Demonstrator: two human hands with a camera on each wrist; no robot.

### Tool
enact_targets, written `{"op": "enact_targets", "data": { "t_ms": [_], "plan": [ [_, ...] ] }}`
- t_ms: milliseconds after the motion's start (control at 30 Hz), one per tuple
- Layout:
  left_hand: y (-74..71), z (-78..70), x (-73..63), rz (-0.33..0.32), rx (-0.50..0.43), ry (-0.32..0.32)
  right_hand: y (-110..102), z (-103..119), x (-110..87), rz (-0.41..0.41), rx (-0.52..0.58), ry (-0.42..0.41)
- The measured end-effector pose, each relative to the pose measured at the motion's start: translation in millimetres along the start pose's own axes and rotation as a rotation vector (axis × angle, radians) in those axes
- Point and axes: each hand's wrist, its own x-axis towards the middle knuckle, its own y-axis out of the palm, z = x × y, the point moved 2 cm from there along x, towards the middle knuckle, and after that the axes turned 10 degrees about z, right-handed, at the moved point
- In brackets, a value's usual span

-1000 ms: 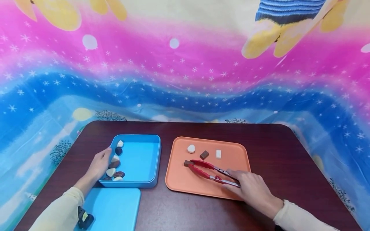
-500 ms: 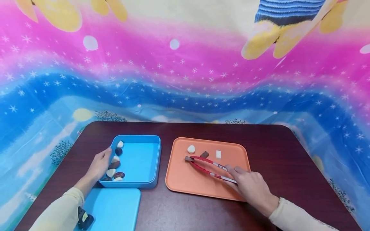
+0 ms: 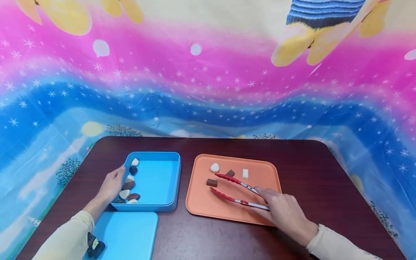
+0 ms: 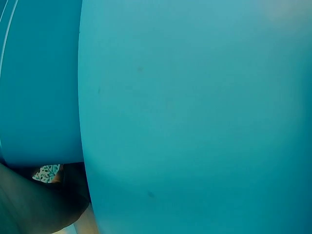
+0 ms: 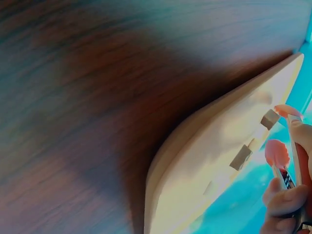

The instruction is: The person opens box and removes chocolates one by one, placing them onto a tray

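Our right hand (image 3: 287, 213) grips the red-tipped tongs (image 3: 234, 180), tips apart; our left hand (image 3: 112, 186) holds the blue box (image 3: 149, 208). The brown block (image 3: 212, 182) lies on the orange tray (image 3: 201, 204), at the gap's left end, long axis left-to-right.

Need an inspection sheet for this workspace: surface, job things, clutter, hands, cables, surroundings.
Surface: dark reddish-brown tabletop.
Job's things: orange tray with two brown pieces and two white pieces; blue box with assorted pieces along its left side; blue panel, probably its lid, nearer the person; tongs parted, red tips either side of the left brown piece.
Clutter: nothing seen.
Hands: left hand at the box's left wall, finger curl unclear; right hand grips the tongs.
Cables: nothing seen.
Surroundings: pink-and-blue snowflake backdrop behind the table.
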Motion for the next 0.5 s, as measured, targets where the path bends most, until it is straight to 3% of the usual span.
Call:
{"op": "enact_targets", "data": {
  "t_ms": [167, 500],
  "plan": [
    [-0.4, 0.4, 0.8, -0.001, -0.002, -0.009, -0.1, 2.7, 4.5, -0.005, 0.052, 0.013],
    [0.3, 0.6, 0.4, 0.001, -0.009, 0.000, -2.7, 12.3, 23.0, 0.112, 0.146, 0.096]
  ]
}}
